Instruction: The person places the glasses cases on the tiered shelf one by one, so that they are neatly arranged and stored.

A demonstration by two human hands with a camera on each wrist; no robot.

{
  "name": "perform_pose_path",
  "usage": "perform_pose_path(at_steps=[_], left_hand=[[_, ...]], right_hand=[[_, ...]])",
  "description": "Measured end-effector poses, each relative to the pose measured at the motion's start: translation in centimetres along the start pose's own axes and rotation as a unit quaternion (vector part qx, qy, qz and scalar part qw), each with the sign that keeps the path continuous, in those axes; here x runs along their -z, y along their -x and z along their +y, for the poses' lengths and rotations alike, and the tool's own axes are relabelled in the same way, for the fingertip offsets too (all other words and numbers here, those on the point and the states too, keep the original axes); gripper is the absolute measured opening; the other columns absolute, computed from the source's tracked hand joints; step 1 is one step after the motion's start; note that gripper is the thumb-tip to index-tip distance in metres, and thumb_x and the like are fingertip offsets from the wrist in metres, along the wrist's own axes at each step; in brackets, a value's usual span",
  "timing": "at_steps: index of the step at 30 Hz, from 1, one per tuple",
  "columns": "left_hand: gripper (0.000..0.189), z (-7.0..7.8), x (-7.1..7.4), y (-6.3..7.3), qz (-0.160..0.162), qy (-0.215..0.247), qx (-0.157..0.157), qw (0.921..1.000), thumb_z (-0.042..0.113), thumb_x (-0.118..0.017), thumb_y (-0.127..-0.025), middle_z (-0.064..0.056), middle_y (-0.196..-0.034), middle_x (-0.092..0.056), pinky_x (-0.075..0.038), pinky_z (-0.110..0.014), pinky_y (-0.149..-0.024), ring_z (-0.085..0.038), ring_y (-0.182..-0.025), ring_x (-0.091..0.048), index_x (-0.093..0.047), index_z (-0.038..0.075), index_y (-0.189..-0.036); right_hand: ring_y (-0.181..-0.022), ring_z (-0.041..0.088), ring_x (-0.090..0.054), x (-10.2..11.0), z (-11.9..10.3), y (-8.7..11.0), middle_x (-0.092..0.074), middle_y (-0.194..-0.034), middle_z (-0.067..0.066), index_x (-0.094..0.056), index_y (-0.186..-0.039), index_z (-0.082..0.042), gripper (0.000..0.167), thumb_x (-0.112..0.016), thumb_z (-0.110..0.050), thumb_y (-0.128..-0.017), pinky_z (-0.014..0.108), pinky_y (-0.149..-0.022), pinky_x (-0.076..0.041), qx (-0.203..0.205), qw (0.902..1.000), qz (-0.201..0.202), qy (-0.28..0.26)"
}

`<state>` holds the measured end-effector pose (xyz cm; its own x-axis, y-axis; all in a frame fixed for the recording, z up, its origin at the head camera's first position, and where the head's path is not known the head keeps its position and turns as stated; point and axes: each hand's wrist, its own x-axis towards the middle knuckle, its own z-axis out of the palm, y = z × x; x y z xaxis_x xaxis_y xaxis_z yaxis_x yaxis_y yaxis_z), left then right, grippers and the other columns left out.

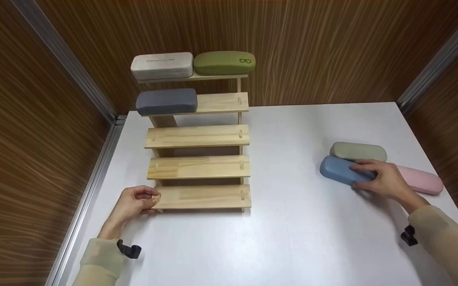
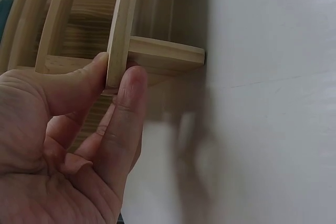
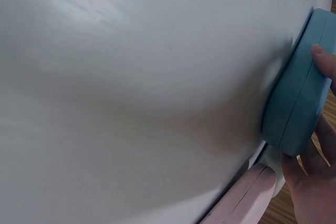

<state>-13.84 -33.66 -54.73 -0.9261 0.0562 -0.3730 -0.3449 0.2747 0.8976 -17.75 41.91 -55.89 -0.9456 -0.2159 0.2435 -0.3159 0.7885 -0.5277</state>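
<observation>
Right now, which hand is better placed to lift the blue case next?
Probably the right hand: its thumb and fingers grip the blue case. The left hand is far across from it, pinching the left end of the wooden rack's lowest shelf.

Free table (image 1: 284,178) (broad) separates rack (image 1: 197,136) and blue case (image 1: 337,170).

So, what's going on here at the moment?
A person is working at a white table. Their left hand pinches the left end of the bottom shelf of a wooden rack, and their right hand grips a blue case. A pale green case and a pink case lie close by it. On the rack, a white case and a green case sit side by side at the top, with a grey case one shelf down.
</observation>
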Motion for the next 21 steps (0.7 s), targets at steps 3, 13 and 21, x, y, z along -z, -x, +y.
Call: perform_pose_path(at_steps=[3,13,21], left_hand=[[0.035,-0.1,0.05,-0.08,0.003,0.009,0.007,0.9999,-0.006,-0.08,-0.096,0.005,-0.092,-0.08,-0.073,-0.026,-0.071,-0.009,-0.081,-0.076,-0.07,-0.015,-0.128],[0.034,-0.62,0.28,-0.16,-0.002,0.045,0.011,0.9989,-0.008,-0.079,-0.096,0.004,-0.102,-0.083,-0.074,-0.027,-0.081,-0.005,-0.09,-0.077,-0.072,-0.014,-0.129],[0.029,-0.66,0.32,-0.14,-0.012,0.066,0.017,0.9976,-0.01,-0.077,-0.097,0.005,-0.102,-0.083,-0.073,-0.024,-0.08,-0.005,-0.093,-0.078,-0.077,-0.007,-0.126]], right_hand=[[-0.115,-0.036,-0.034,0.0,0.05,-0.05,-0.08,-0.135,0.024,-0.088,-0.122,-0.011,0.054,-0.106,-0.008,-0.071,-0.009,-0.092,-0.031,-0.002,1.0,0.0,0.001],[-0.113,-0.036,-0.035,0.27,0.01,-0.41,-0.08,-0.135,0.022,-0.088,-0.123,-0.013,0.051,-0.104,-0.01,-0.075,-0.006,-0.09,-0.033,-0.005,0.9999,-0.013,0.007],[-0.112,-0.034,-0.037,0.36,-0.11,-0.27,-0.081,-0.133,0.022,-0.087,-0.124,-0.014,0.051,-0.103,-0.01,-0.076,-0.005,-0.09,-0.033,-0.003,0.9998,-0.019,0.006]])
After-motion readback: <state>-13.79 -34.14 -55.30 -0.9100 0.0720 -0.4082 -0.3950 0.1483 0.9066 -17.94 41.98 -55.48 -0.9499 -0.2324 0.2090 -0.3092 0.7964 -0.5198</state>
